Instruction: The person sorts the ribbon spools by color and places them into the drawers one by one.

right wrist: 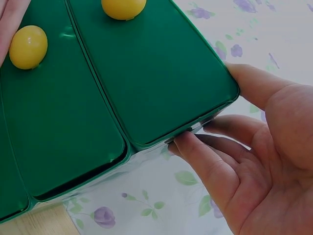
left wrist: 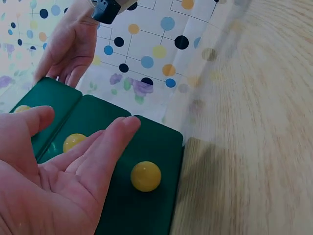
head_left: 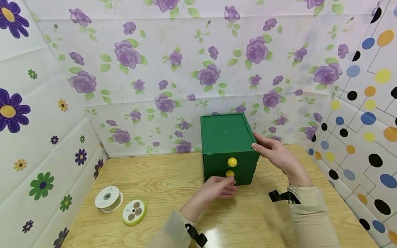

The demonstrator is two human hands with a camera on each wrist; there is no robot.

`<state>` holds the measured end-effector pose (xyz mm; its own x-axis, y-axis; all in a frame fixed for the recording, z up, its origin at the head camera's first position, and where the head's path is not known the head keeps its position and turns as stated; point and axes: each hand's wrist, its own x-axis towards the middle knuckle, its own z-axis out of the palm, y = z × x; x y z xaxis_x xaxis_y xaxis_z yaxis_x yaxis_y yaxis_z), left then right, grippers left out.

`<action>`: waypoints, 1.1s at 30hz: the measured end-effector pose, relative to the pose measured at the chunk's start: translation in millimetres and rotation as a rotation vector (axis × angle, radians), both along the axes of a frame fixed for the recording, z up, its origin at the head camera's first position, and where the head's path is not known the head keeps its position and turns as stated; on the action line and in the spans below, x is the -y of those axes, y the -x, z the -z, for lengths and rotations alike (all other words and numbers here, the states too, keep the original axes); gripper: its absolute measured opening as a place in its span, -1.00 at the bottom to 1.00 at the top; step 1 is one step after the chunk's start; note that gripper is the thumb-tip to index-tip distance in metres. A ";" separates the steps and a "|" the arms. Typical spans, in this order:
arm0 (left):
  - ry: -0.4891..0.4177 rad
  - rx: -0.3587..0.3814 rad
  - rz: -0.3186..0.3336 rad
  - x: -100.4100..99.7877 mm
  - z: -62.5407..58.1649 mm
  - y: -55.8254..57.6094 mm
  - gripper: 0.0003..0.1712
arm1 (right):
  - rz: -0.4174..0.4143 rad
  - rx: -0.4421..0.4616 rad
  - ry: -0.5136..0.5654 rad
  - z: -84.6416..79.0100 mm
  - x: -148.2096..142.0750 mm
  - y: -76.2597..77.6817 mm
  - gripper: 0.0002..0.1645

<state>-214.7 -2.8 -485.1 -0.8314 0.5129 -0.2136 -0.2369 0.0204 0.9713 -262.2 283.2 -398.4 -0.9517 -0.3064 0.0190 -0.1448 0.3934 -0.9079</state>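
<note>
A green drawer cabinet (head_left: 226, 134) with three stacked drawers stands against the back wall. Its drawer fronts carry round yellow knobs: the top knob (head_left: 232, 162), the middle knob (head_left: 230, 173) and the bottom knob (left wrist: 145, 176). My left hand (head_left: 214, 189) is in front of the cabinet at the middle knob, fingers extended and thumb apart; the bottom knob is hidden behind it in the head view. At the upper right edge my right hand (head_left: 276, 153) holds the cabinet, thumb (right wrist: 252, 81) at the top corner and fingers along the side. All three drawers appear closed.
On the left of the wooden table (head_left: 161, 175) lie a white ribbon spool (head_left: 103, 197) and a yellow-rimmed spool (head_left: 134, 210). Flowered sheeting (head_left: 149, 86) rises behind the table, and a dotted sheet (head_left: 356, 137) closes the right side.
</note>
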 end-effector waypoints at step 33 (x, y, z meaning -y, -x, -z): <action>-0.201 0.199 -0.059 -8.1 12.4 -8.2 -0.34 | -0.005 -0.003 -0.007 -4.2 0.9 -4.0 -0.03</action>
<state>-206.5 5.3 -497.4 -0.8130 0.5136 -0.2743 -0.4180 -0.1870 0.8890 -258.2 282.3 -394.1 -0.9501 -0.3113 0.0195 -0.1495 0.3995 -0.9045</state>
